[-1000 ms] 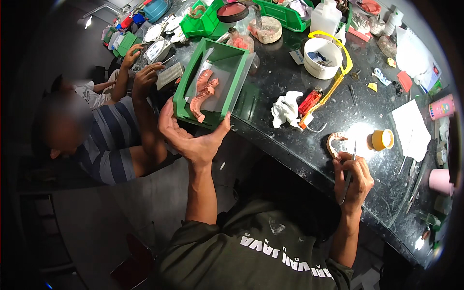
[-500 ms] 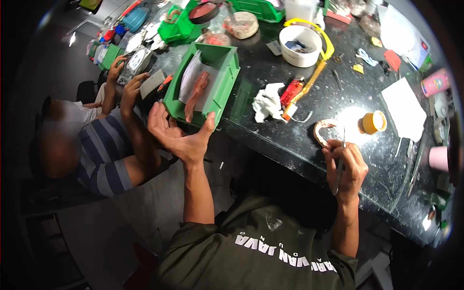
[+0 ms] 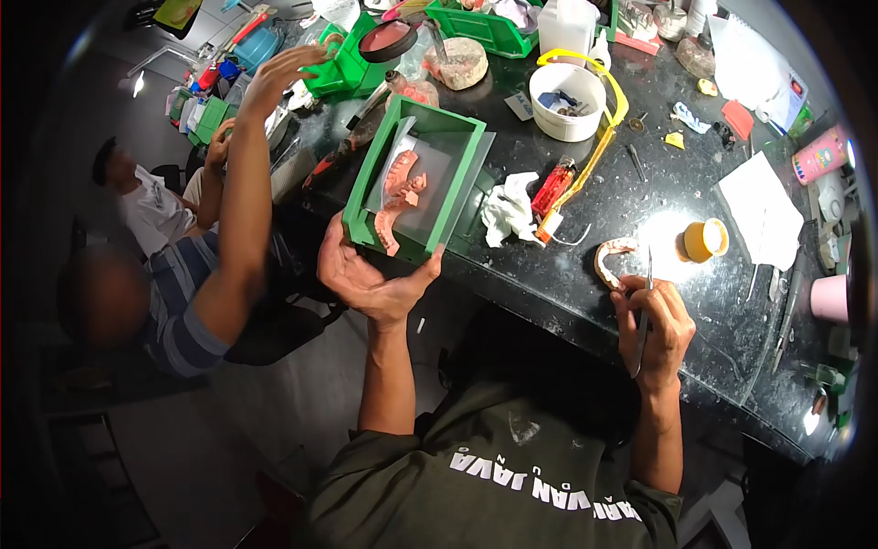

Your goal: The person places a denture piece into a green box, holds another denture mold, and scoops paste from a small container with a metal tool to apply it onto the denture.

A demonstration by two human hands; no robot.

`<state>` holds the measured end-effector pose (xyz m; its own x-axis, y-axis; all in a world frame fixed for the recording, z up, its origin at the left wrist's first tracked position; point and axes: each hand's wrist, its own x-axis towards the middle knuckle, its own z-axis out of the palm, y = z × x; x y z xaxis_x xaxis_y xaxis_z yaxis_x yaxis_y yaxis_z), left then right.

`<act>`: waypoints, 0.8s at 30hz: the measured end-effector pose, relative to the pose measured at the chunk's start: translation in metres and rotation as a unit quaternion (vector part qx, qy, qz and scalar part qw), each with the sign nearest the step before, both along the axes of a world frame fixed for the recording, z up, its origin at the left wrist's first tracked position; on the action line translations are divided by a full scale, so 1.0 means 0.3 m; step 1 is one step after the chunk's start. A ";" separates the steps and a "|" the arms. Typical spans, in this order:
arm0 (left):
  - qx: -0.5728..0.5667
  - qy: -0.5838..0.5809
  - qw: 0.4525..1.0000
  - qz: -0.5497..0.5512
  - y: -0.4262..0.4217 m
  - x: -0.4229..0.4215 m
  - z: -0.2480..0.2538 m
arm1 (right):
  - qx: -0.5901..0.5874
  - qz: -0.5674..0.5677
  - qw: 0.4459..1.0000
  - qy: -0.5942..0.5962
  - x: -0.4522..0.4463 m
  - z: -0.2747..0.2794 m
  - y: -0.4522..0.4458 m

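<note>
My left hand (image 3: pixel 377 284) grips the near end of a green plastic bin (image 3: pixel 358 197), thumb on one side and fingers on the other. The bin is tilted toward me at the table's edge. Inside it, pink dental arch pieces (image 3: pixel 399 178) lie beside a clear, greyish sheet (image 3: pixel 445 174). On the right, my right hand (image 3: pixel 663 329) is closed around a slim metal hand tool (image 3: pixel 643 334) held upright. Its fingertips are at the end of a horseshoe-shaped dental arch (image 3: pixel 604 265) on the black table; whether they pinch it I cannot tell.
Near the arch stands a small yellow cup (image 3: pixel 705 240). Crumpled tissue (image 3: pixel 508 209), a red lighter (image 3: pixel 553 188) and a white tub (image 3: pixel 567 96) with a yellow strap lie ahead. A co-worker's arm (image 3: pixel 247 201) reaches over the left side toward another green bin (image 3: pixel 352 69).
My left hand has moved right with the green bin, tipping it so its inside faces me; the pink pieces have shifted. The co-worker's arm has reached forward. My right hand has barely moved.
</note>
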<state>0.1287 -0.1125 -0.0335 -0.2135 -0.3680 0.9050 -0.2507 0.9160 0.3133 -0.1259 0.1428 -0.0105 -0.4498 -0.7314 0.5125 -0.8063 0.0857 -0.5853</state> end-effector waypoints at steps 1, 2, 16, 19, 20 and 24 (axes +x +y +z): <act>-0.011 -0.001 1.000 0.002 0.001 -0.004 0.006 | 0.003 -0.002 1.000 0.002 0.000 0.000 0.002; -0.024 -0.001 1.000 0.003 -0.003 -0.010 0.009 | 0.002 -0.002 1.000 0.003 -0.001 0.000 0.000; -0.001 -0.011 1.000 -0.023 0.008 -0.034 0.002 | 0.009 -0.010 1.000 -0.002 0.004 0.008 -0.001; 0.028 -0.025 0.999 -0.008 0.026 -0.029 -0.005 | 0.002 -0.017 1.000 0.006 0.003 0.004 -0.008; 0.044 -0.017 0.999 -0.019 0.027 -0.028 -0.008 | 0.010 -0.022 1.000 -0.002 0.004 0.007 -0.004; 0.078 0.007 0.997 -0.017 0.077 -0.064 -0.004 | -0.008 -0.017 1.000 0.008 -0.014 -0.009 0.002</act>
<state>0.1095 -0.0894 -0.0348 -0.2169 -0.4973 0.8400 -0.2146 0.8638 0.4559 -0.1302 0.1435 -0.0132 -0.4649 -0.7084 0.5311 -0.8128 0.1036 -0.5732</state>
